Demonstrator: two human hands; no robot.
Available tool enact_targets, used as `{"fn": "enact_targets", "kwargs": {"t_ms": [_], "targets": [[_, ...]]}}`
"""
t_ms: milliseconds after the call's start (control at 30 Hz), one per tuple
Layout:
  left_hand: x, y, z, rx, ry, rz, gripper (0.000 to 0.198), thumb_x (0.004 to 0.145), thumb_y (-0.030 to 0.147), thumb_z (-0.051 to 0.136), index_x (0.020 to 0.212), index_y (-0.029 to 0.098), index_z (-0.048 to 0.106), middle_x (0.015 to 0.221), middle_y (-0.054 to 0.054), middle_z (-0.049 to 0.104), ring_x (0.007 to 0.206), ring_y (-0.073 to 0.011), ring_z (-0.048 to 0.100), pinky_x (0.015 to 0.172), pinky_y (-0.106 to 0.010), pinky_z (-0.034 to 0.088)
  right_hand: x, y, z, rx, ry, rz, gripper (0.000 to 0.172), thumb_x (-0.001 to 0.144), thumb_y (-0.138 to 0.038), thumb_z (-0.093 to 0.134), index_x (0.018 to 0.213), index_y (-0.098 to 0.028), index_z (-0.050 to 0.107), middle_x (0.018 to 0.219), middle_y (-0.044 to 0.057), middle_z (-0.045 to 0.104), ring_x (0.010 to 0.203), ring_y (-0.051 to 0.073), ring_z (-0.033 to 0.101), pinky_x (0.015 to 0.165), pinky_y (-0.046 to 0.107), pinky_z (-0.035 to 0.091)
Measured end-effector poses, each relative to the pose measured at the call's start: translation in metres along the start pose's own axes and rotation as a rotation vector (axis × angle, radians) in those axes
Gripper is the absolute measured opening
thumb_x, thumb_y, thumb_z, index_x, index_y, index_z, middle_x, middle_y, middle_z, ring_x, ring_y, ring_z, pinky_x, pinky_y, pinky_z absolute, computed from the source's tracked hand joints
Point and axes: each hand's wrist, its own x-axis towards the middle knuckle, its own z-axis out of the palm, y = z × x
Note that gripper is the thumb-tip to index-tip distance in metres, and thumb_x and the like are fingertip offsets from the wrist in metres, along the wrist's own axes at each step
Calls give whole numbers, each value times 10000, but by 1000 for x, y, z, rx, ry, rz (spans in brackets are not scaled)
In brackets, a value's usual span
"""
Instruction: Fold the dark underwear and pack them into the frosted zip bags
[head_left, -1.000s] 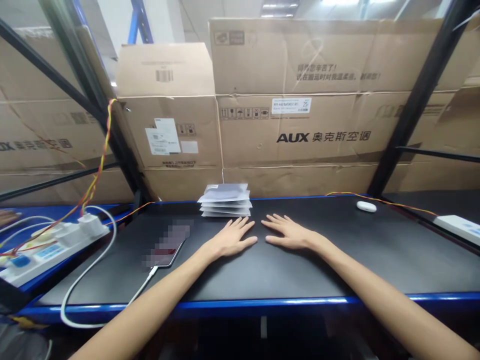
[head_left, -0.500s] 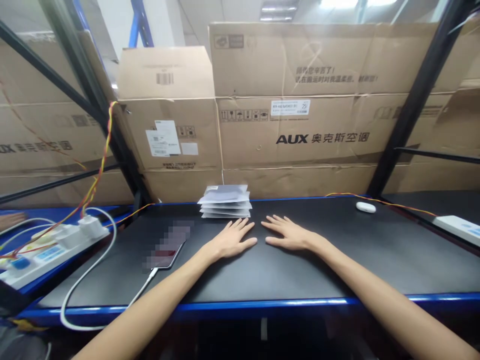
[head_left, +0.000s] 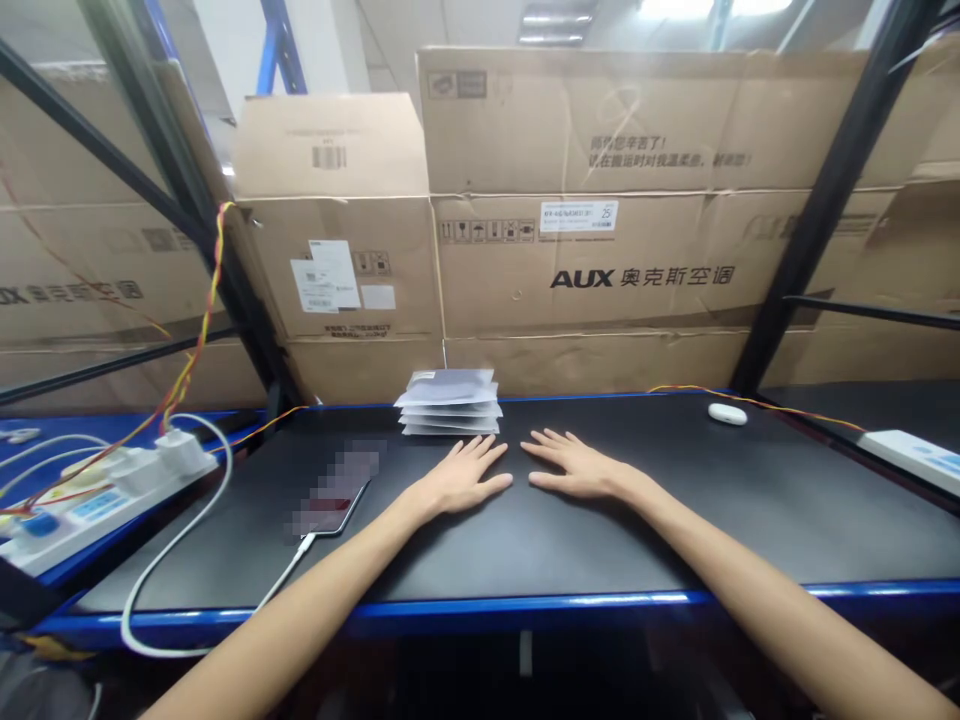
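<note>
My left hand [head_left: 463, 477] lies palm down on the black tabletop [head_left: 510, 555], fingers spread and holding nothing. Facing it, a small gap away, my right hand [head_left: 574, 467] also rests flat on the surface with its fingers apart and nothing in it. Just beyond my left fingertips stands a stack of thin white packets [head_left: 450, 403], layered one on another near the back edge. To the left of my left forearm lies a phone [head_left: 341, 507], partly blurred out, with a white cable [head_left: 289, 570] plugged into its near end.
A small white case [head_left: 727, 414] sits at the back right. Power strips stand at the left [head_left: 97, 505] and right [head_left: 915, 455], with twisted wires [head_left: 202, 330]. Cardboard panels [head_left: 637, 350] wall off the back between dark rack posts. A blue rim [head_left: 555, 609] edges the front.
My hands keep the same flat pose, and the packets and phone stay put. The view shifts very slightly. A person's hand at the far left edge is gone from sight.
</note>
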Motion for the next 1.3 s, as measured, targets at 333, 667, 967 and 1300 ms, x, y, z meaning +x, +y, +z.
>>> {"fn": "enact_targets", "kwargs": {"t_ms": [333,667,967,1300], "targets": [[1,1,-1,11,-4,-2,797,933,739,244,1563,251,239,1637,-102,118,1516,-304,96,1213,-536,97,0,-1,-1,11,-5,4,857,860,-809,347,1546,-299,287,1636,49,156,1510,301,49,1214,521,23],[2,-1,1,14,11,8,771,943,716,273,1559,254,251,1633,-104,134,1514,-309,106,1207,-545,117,-1,0,-1,18,-6,7,853,858,-806,360,1543,-302,297,1636,48,158,1510,303,55,1215,511,24],[2,0,0,25,9,-1,769,944,716,265,1559,255,249,1633,-104,135,1512,-314,110,1206,-542,125,-1,0,-1,25,1,4,850,860,-802,364,1542,-298,303,1635,44,167,1510,301,65,1218,503,20],[1,1,-1,23,12,-3,766,944,713,274,1555,250,265,1631,-103,147,1511,-314,121,1205,-545,132,0,-1,-1,5,-5,5,854,861,-804,357,1542,-293,301,1634,63,170,1511,287,63,1216,508,31]]}}
